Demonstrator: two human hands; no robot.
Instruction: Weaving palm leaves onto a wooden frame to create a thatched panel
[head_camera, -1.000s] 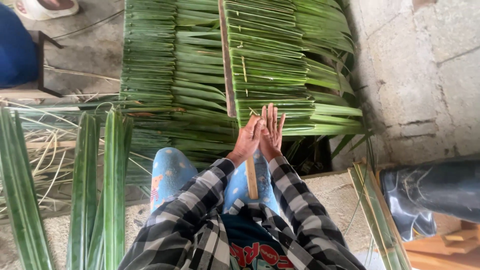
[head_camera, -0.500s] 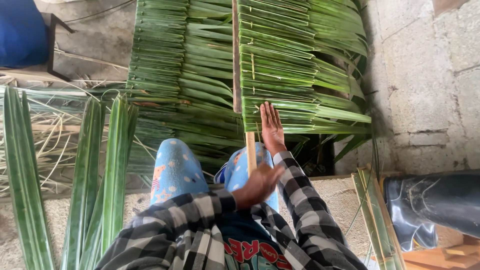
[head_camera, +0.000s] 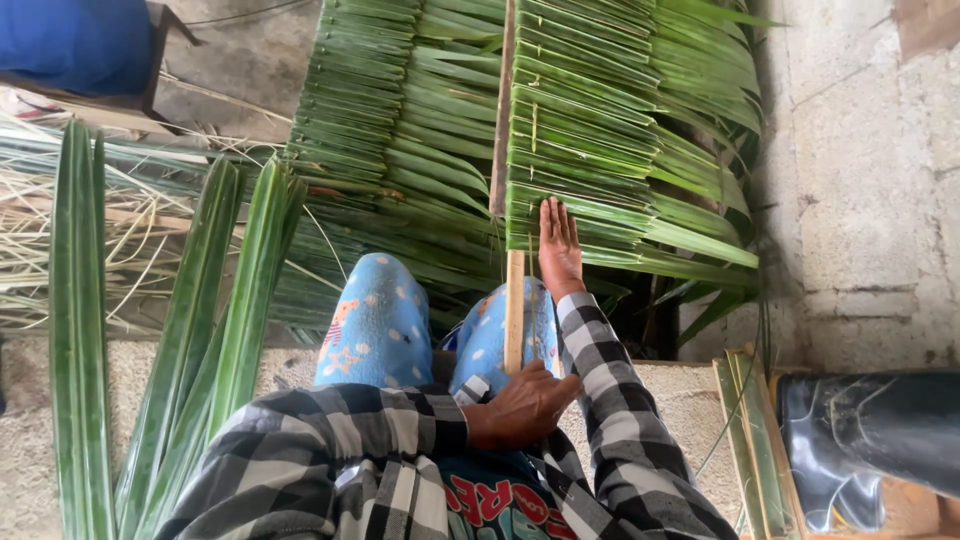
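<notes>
A panel of folded green palm leaves (head_camera: 600, 150) is strung along a thin wooden stick (head_camera: 514, 300) that runs from my lap up the middle. My right hand (head_camera: 560, 245) lies flat with fingers apart on the lowest leaves of the panel, just right of the stick. My left hand (head_camera: 522, 408) rests near my lap and grips the near end of the stick. My knees in light blue patterned trousers (head_camera: 380, 320) show below the panel.
Long loose palm leaves (head_camera: 230, 330) lie on the left over dry pale strips (head_camera: 120, 240). A blue object (head_camera: 70, 40) sits at the top left. A concrete wall (head_camera: 860, 180) stands right, with a dark rubber boot (head_camera: 870, 430) and leaf strips (head_camera: 750, 440) below it.
My left hand has left the leaves beside the right hand, dropped toward my lap and closed on the stick's near end. My right hand has stayed flat on the leaves.
</notes>
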